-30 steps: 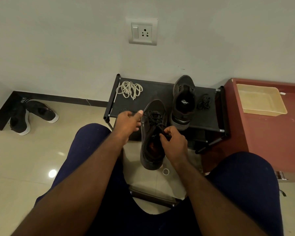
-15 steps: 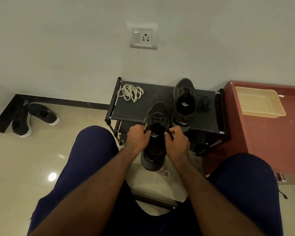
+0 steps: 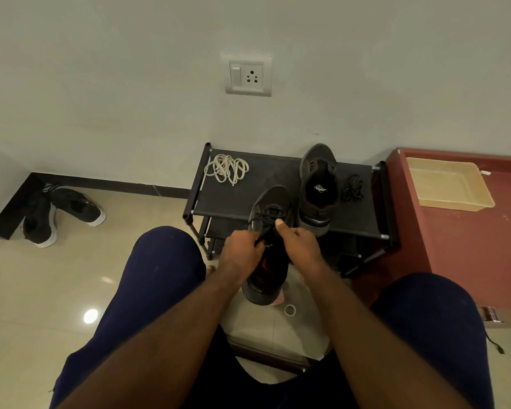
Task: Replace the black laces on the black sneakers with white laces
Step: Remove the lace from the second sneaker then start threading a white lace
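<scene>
The left hand (image 3: 242, 249) is curled at the tongue of a black sneaker (image 3: 266, 278), a strand of its black lace (image 3: 270, 215) pinched in the fingers. The shoe is gripped on the other side by the right hand (image 3: 300, 243), thumb laid on the lacing. It is held between the knees, toe over the rack (image 3: 263, 187) — where the second sneaker (image 3: 317, 184), a loose black lace (image 3: 352, 188) and the coiled white laces (image 3: 227, 171) are set.

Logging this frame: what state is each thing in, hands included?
held sneaker, black lace threaded, gripped by both hands.
second sneaker, on the rack, unlaced.
loose black lace, bunched on the rack beside second sneaker.
white laces, coiled on the rack, unused.
left hand, grips held sneaker at its lacing.
right hand, grips held sneaker, thumb on the lacing.
</scene>
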The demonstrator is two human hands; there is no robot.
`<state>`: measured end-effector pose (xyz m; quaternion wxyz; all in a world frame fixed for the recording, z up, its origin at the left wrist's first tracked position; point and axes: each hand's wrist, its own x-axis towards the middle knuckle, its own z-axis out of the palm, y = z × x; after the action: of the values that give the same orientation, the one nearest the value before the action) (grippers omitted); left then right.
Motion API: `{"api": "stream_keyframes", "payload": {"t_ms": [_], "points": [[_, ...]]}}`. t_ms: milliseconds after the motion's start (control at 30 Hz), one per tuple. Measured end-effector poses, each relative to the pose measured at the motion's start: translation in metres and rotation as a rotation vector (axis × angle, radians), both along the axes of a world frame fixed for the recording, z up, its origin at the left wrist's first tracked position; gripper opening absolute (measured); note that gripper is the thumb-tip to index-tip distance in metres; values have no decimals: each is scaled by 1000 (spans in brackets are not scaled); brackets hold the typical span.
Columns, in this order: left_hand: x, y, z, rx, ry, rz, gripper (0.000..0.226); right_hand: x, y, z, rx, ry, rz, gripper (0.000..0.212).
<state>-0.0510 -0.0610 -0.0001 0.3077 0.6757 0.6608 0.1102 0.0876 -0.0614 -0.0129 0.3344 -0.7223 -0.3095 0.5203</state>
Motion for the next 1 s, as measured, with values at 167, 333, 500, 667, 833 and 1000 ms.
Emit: {"api": "stream_keyframes", "payload": {"t_ms": [167, 333, 500, 667, 833, 1000], "points": [[-1, -1, 0, 20, 38, -53, 15, -15, 20, -7, -8, -30, -95, 20], [-3, -3, -1, -26, -7, -25, 16, -31, 27, 21, 99, -93, -225, 24], [-3, -2, 0, -14, -35, 10, 26, -51, 22, 114, 420, 466, -221, 7], [-4, 2, 1, -18, -24, -17, 20, -28, 16, 199, 681, 502, -218, 25], [-2, 3, 1, 2, -4, -34, 21, -31, -2, 216, 716, 436, -185, 33], [1, -4, -1, -24, -93, 79, 20, -79, -2, 188, 402, 157, 320, 34]]}}
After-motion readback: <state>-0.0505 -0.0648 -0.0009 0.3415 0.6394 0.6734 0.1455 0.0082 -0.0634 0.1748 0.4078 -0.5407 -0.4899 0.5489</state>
